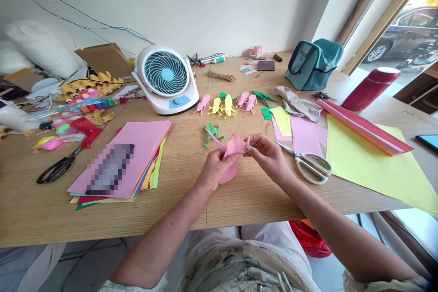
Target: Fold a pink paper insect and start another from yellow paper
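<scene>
Between my hands is a pink folded paper figure (pixel 235 145) with narrow pointed parts sticking out at both sides. My left hand (pixel 215 166) pinches its body from the left, the thumb on top. With thumb and fingers my right hand (pixel 265 151) grips the thin pointed part on the right. Just behind them a green paper frog (pixel 211 132) lies on the table. Farther back stand several finished paper figures, among them a yellow one (pixel 228 106) and a pink one (pixel 203 104). White-handled scissors (pixel 312 166) lie right of my right hand.
A stack of coloured paper (pixel 143 146) lies at left, near black-handled scissors (pixel 65 162). Behind it stands a white fan (pixel 167 77). At right are yellow sheets (pixel 369 159), a rolled red sheet (pixel 366 127), a red bottle (pixel 371 89), a grey cloth (pixel 299 102) and a teal bag (pixel 313 66).
</scene>
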`<state>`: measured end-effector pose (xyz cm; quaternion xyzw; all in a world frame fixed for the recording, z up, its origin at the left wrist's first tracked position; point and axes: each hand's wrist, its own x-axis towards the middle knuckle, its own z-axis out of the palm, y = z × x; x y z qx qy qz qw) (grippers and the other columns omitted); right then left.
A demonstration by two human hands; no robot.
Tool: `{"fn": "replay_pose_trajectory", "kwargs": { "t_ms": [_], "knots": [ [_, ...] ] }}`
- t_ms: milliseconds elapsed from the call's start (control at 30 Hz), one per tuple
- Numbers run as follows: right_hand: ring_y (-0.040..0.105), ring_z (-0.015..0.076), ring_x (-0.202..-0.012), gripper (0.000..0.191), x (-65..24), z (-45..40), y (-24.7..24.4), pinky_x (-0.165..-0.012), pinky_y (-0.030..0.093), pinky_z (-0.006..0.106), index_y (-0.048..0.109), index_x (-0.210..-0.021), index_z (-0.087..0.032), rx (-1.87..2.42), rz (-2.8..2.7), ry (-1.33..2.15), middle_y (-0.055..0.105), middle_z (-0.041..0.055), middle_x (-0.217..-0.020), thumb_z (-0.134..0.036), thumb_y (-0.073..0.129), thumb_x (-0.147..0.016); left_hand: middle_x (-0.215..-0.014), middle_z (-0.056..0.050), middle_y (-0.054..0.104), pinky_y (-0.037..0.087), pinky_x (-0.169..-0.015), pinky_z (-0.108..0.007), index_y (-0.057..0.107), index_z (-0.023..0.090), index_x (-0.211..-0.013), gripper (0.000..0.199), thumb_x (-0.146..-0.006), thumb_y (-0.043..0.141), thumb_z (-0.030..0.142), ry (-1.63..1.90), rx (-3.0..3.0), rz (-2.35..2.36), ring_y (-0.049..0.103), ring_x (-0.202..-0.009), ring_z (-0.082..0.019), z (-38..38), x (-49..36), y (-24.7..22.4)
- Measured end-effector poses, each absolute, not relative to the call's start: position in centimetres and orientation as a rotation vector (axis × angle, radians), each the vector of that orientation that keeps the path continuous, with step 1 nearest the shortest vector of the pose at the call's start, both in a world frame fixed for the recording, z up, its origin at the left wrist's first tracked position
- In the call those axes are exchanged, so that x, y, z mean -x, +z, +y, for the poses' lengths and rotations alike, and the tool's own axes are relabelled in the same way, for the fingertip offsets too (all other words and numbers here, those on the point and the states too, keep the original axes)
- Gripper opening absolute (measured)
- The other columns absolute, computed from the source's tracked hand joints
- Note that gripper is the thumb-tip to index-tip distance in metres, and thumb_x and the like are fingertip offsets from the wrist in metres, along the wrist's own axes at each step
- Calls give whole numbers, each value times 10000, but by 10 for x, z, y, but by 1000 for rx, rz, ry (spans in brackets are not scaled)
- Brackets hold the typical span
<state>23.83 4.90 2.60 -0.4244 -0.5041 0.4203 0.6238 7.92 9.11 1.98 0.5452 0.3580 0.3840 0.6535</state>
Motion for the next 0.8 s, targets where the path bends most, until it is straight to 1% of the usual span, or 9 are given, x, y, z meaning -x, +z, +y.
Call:
{"fn": "replay_pose_trajectory", "kwargs": {
  "t_ms": [33,100,200,267,367,500,600,800],
  "knots": [
    [608,156,-717,331,-238,49,25,-706,548,333,604,-898,-233,980,-1167,944,627,23,-837,-515,728,-777,-882,-52,732,416,-758,-253,765,145,-959,385,-681,813,407,869,-1211,801,605,-855,-176,91,-80,20],
    [607,163,-733,305,-238,48,23,-712,545,338,601,-914,-237,986,-1197,889,624,26,-853,-504,702,-807,-869,-46,725,402,-713,-243,767,149,-938,392,-661,826,420,861,-1155,804,589,-808,-158,90,-80,20],
    [610,171,-772,208,-240,46,20,-743,527,347,614,-948,-246,1002,-1297,754,610,30,-882,-431,661,-866,-782,-20,687,363,-643,-231,762,150,-906,429,-595,862,429,829,-1046,818,537,-702,-122,89,-81,21],
    [608,185,-819,142,-241,44,19,-783,511,360,633,-965,-249,1037,-1378,634,606,42,-909,-374,633,-897,-741,-6,664,348,-634,-229,758,151,-886,436,-562,882,415,811,-982,818,511,-671,-108,88,-81,22],
    [597,196,-845,108,-241,42,20,-797,497,369,642,-980,-246,1068,-1451,532,605,54,-915,-328,598,-924,-752,-10,672,346,-652,-236,760,151,-868,430,-540,894,394,795,-924,819,514,-681,-112,87,-83,24],
    [582,180,-808,100,-241,43,19,-757,486,350,635,-975,-234,1043,-1460,561,591,44,-880,-311,584,-935,-811,-30,702,353,-688,-244,769,155,-880,419,-553,890,386,776,-876,805,545,-733,-131,84,-84,26],
    [575,166,-799,96,-241,44,17,-744,478,330,630,-968,-230,1022,-1427,636,586,36,-876,-312,597,-930,-808,-26,705,355,-680,-242,769,169,-903,407,-576,881,384,800,-871,770,547,-717,-126,82,-85,25],
    [564,153,-772,140,-240,47,17,-721,489,308,627,-933,-233,928,-1320,810,569,20,-846,-370,634,-902,-815,-35,718,371,-658,-236,770,159,-906,386,-637,839,428,900,-1033,808,572,-722,-142,80,-87,23]
  ]
}}
